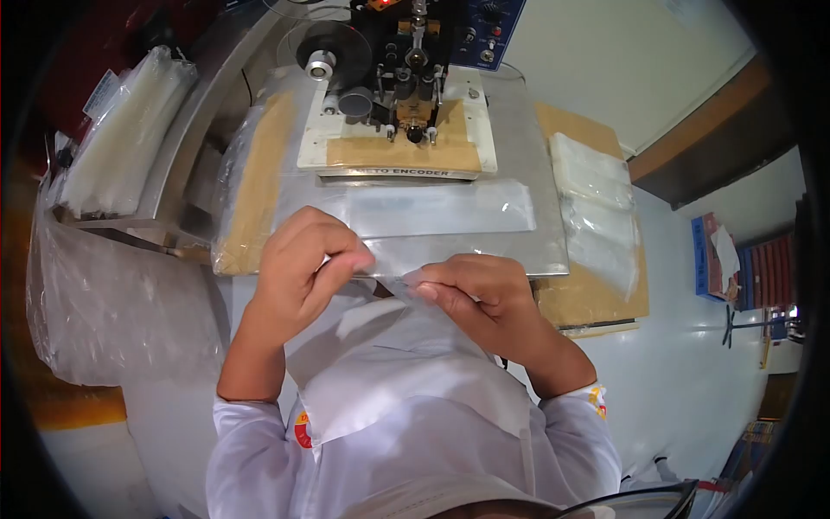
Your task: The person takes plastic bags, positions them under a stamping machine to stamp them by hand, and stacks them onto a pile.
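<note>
My left hand (307, 259) and my right hand (488, 298) are raised in front of my chest, near the front edge of the metal table. Both hands pinch a thin clear plastic bag (393, 272), stretched between the fingertips; its outline is hard to make out. Just beyond the fingers, a stack of flat clear plastic bags (441, 208) lies crosswise on the tabletop. Behind it stands a coding machine (415, 104) on a white base, with tan tape along its front and "ENCODER" lettering.
To the left, a metal rack (186, 164) holds a bundle of clear bags (130, 138), and a large plastic sheet (121, 303) hangs below it. More flat bags (596, 208) lie on a cardboard-covered surface (596, 307) at the right. A blue control box (488, 35) stands behind the machine.
</note>
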A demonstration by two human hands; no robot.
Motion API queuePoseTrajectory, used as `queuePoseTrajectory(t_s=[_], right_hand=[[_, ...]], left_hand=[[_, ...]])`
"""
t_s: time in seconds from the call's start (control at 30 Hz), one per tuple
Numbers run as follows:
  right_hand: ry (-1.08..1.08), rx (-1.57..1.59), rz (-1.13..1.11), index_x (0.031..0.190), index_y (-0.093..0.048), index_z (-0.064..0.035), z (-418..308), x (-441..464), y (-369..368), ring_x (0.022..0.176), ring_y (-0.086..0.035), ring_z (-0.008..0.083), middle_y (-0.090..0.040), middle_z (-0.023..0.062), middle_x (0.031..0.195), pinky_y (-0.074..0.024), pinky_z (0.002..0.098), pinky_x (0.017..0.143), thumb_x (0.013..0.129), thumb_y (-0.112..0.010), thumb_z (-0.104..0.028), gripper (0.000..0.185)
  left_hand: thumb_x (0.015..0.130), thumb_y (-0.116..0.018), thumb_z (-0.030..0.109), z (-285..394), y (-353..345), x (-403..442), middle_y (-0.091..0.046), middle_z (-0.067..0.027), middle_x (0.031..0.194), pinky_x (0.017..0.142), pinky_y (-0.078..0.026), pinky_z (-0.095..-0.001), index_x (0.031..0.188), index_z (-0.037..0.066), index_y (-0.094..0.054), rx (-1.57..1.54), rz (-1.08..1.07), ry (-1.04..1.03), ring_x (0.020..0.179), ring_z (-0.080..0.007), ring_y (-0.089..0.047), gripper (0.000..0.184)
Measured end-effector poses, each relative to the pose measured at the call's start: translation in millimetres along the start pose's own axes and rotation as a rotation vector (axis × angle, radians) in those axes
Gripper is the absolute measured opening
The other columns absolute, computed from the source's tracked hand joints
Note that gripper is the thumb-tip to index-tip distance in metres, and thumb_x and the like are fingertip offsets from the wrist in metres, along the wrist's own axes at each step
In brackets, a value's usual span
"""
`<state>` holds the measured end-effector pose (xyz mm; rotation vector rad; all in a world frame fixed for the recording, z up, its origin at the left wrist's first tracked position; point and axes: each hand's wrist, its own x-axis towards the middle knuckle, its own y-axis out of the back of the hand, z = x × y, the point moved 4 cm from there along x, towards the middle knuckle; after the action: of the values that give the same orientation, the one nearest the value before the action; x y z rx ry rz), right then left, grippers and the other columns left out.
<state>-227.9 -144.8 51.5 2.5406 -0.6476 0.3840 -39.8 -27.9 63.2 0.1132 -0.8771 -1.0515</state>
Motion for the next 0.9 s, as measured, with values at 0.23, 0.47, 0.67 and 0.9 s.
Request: queuePoseTrajectory(t_s=[0.23, 0.47, 0.67, 0.9], right_hand=[[-0.008, -0.197, -0.159, 0.113, -0.071, -0.0056, -5.8, 10.4, 6.6, 0.069, -0.064, 0.0263, -0.068, 0.0097, 0.083, -0.0508, 0.037, 0.063, 0.091, -0.073, -0.014, 0.023], [0.431, -0.686, 0.218, 0.125, -0.066, -0.0151, -40.1, -3.9, 9.3, 0.118, -0.059, 0.0326, -0.066, 0.0077, 0.127, -0.0438, 0.0474, 0.101, 0.08, -0.083, -0.026, 0.049], [0.441, -0.875, 0.258, 0.121, -0.072, -0.0201, -6.5, 8.3, 16.7, 0.129, -0.057, 0.0287, -0.065, 0.0019, 0.135, -0.0365, 0.0479, 0.113, 0.082, -0.075, -0.014, 0.039], [0.46, -0.839, 0.157, 0.128, -0.068, -0.0149, 20.0, 2.4, 5.7, 0.14, -0.051, 0.0294, -0.063, 0.0054, 0.141, -0.034, 0.0517, 0.118, 0.086, -0.067, -0.008, 0.042]], left_hand=[[0.081, -0.078, 0.007, 20.0, -8.4, 8.3, -0.07, -0.0085, 0.084, 0.067, -0.048, -0.0275, 0.099, -0.002, -0.074, -0.187, -0.237, 0.127, 0.076, -0.015, -0.065, 0.02], [0.092, -0.072, 0.008, -14.8, -14.6, 6.7, -0.072, -0.0046, 0.08, 0.059, -0.05, -0.0246, 0.098, -0.001, -0.074, -0.464, 0.096, 0.442, 0.063, -0.0097, -0.062, 0.01], [0.097, -0.064, 0.007, -4.4, -44.0, 13.5, -0.072, -0.009, 0.085, 0.058, -0.051, -0.026, 0.11, -0.005, -0.071, -0.857, 0.096, 0.476, 0.064, -0.0147, -0.064, 0.019], [0.095, -0.069, 0.008, -35.1, -43.3, -6.2, -0.071, -0.0063, 0.084, 0.054, -0.049, -0.0224, 0.099, -0.001, -0.072, -0.713, 0.045, 0.62, 0.061, -0.0096, -0.062, 0.01]])
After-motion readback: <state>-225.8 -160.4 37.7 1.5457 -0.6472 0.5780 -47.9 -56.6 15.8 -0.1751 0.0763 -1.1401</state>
